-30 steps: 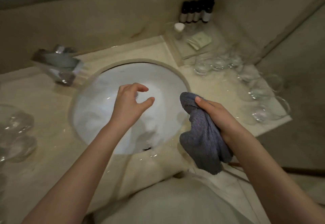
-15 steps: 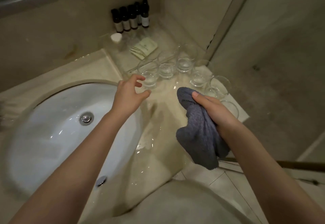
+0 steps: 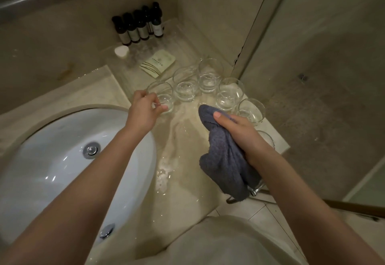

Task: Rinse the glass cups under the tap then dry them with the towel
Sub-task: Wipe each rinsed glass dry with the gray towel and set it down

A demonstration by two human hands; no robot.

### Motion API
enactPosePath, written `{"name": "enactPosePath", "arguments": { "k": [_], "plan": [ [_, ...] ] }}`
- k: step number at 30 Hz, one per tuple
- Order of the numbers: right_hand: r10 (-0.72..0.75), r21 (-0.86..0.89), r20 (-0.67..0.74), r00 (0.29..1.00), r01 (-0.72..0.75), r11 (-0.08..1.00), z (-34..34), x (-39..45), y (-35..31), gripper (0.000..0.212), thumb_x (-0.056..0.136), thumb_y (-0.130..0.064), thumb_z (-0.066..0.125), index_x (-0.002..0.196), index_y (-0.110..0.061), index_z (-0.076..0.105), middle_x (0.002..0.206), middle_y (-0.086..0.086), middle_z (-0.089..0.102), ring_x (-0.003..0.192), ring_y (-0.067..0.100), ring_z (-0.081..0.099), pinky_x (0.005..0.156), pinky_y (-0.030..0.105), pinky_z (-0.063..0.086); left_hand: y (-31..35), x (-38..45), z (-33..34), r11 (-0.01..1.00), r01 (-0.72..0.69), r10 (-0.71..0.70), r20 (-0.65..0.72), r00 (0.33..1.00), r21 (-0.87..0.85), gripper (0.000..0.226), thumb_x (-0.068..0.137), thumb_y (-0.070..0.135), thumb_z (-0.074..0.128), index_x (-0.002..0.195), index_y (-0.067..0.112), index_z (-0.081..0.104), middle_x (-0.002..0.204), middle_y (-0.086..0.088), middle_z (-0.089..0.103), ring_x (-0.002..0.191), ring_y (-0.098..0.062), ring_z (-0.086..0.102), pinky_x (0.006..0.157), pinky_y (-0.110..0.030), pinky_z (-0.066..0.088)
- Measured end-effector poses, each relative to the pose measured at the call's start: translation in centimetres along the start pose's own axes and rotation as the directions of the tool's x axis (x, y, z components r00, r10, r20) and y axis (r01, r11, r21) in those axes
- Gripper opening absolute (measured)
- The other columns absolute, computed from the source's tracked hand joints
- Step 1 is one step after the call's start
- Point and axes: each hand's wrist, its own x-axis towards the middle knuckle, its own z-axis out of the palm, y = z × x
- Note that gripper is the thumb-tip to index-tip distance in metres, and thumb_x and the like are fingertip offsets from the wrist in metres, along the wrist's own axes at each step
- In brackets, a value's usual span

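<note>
Left grip (image 3: 143,109) curled, pinching; right grip (image 3: 239,133) clenched, both arms outstretched.

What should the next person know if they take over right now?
Left hand grips the rim of the nearest glass cup on the counter. Right hand holds the grey towel. Five more cups stand in a row to the right. Sink is empty; the tap is out of view. Cannot tell which cups are already done.

dim beige marble counter (image 3: 183,139), tiled floor (image 3: 260,208)
</note>
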Motion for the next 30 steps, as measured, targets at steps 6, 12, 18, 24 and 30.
{"name": "enactPosePath", "arguments": {
  "k": [6, 12, 18, 24, 30],
  "plan": [
    [-0.198, -0.095, 0.012, 0.980, 0.198, 0.976, 0.7, 0.2, 1.3, 0.026, 0.097, -0.029, 0.058, 0.110, -0.009, 0.069, 0.093, -0.009, 0.071, 0.092, 0.006, 0.066, 0.084, 0.021, 0.050, 0.3, -1.5, -1.1, 0.970, -0.013, 0.013, -0.002, 1.000, -0.244, 0.029, 0.093, 0.024, 0.065, 0.070, 0.022, 0.048, 0.086, -0.001, 0.056, 0.093, -0.023, 0.051, 0.074, -0.029, 0.031],
    [-0.442, -0.137, 0.069, 0.895, 0.447, 0.884, 2.4, -1.0, 1.9, 0.036, 0.100, -0.018, 0.052, 0.136, -0.020, 0.052, 0.134, -0.018, 0.054, 0.129, -0.005, 0.047, 0.108, 0.013, 0.035, 1.6, -5.6, -2.6, 0.656, 0.161, -0.068, 0.156, 0.986, -0.737, 0.026, 0.097, 0.024, 0.057, 0.076, 0.017, 0.044, 0.094, -0.004, 0.058, 0.089, -0.019, 0.066, 0.077, -0.032, 0.052],
    [-0.571, -0.179, 0.091, 0.816, 0.578, 0.796, 4.6, -3.3, 1.6, 0.041, 0.094, -0.031, 0.055, 0.134, -0.035, 0.048, 0.131, -0.028, 0.052, 0.130, -0.006, 0.046, 0.107, 0.013, 0.035, 4.6, -9.7, -2.0, 0.425, 0.114, -0.176, 0.042, 0.984, -0.898, 0.025, 0.087, 0.038, 0.057, 0.080, 0.020, 0.041, 0.087, -0.005, 0.066, 0.070, -0.018, 0.067, 0.067, -0.032, 0.051],
    [-0.594, -0.071, 0.123, 0.795, 0.604, 0.794, 7.6, -5.3, 1.7, 0.042, 0.095, -0.029, 0.057, 0.134, -0.040, 0.047, 0.130, -0.029, 0.054, 0.130, -0.005, 0.046, 0.107, 0.016, 0.036, 5.5, -12.1, -3.0, 0.441, -0.060, -0.229, -0.177, 0.957, -0.895, 0.052, 0.059, 0.045, 0.079, 0.079, 0.018, 0.039, 0.074, 0.003, 0.061, 0.067, -0.013, 0.066, 0.069, -0.038, 0.051],
    [-0.432, 0.147, 0.179, 0.884, 0.410, 0.900, 11.0, -6.6, 1.5, 0.054, 0.090, -0.037, 0.062, 0.137, -0.012, 0.054, 0.134, 0.009, 0.062, 0.125, 0.022, 0.058, 0.110, 0.046, 0.042, 3.7, -15.2, -5.7, 0.110, 0.076, -0.218, 0.051, 0.975, -0.991, 0.040, 0.087, 0.045, 0.057, 0.066, 0.014, 0.071, 0.076, -0.009, 0.071, 0.065, -0.021, 0.068, 0.064, -0.030, 0.056]
  ]
}}
